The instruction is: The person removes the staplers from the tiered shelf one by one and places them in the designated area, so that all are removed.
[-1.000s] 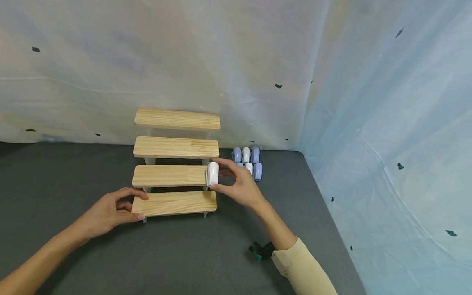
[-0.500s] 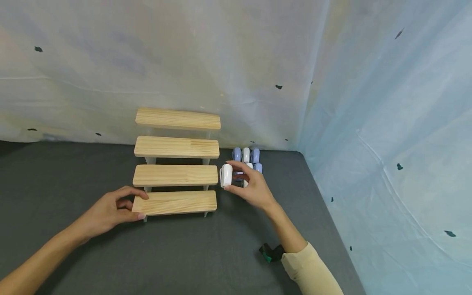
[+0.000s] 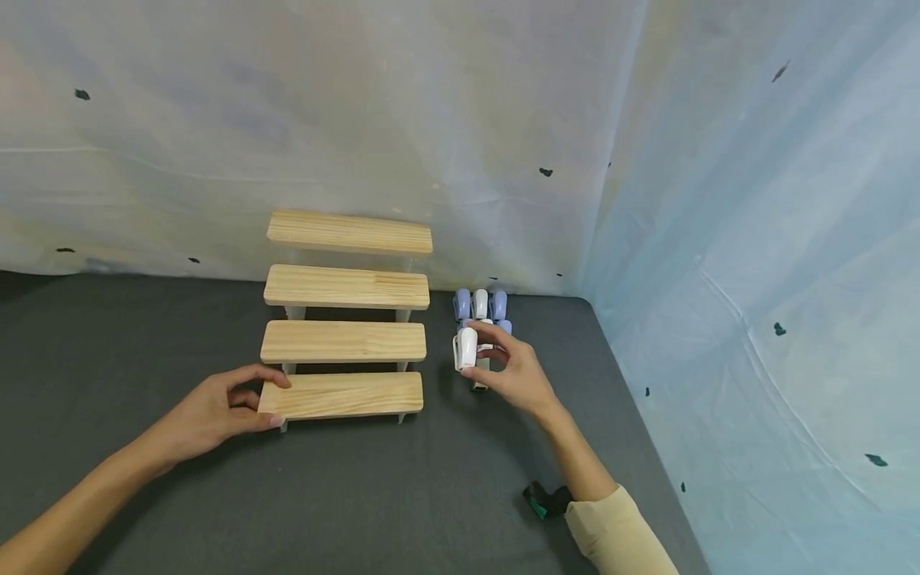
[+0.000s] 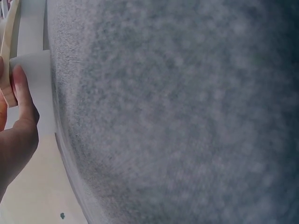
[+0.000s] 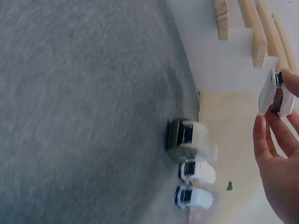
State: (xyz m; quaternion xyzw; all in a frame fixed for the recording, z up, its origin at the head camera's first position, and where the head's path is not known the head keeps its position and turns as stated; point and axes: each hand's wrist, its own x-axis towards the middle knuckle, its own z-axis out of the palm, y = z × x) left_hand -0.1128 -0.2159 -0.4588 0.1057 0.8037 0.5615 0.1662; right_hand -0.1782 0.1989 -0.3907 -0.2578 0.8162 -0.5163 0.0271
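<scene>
A stepped display rack with several light-wood shelves (image 3: 343, 343) on pale supports stands against the back curtain. My left hand (image 3: 204, 419) grips the left end of its lowest shelf, thumb at the front edge and fingers on top; the left wrist view shows the thumb (image 4: 23, 93) against that board. To the right of the rack, my right hand (image 3: 521, 375) pinches what looks like a small white stapler (image 3: 467, 349) between thumb and fingers, held up off the table. In the right wrist view the stapler (image 5: 277, 95) shows its metal and dark inner side.
Behind the right hand, similar staplers in pale purple (image 3: 462, 303) and white (image 3: 480, 303) stand in rows, partly hidden by the hand. The right wrist view has a beige one (image 5: 203, 140) nearest. Light curtains (image 3: 503, 120) border the dark table (image 3: 359, 495) at back and right.
My right hand has carried the white stapler rightward from beside the second-lowest shelf to in front of the stapler rows. The left hand keeps its grip on the lowest shelf.
</scene>
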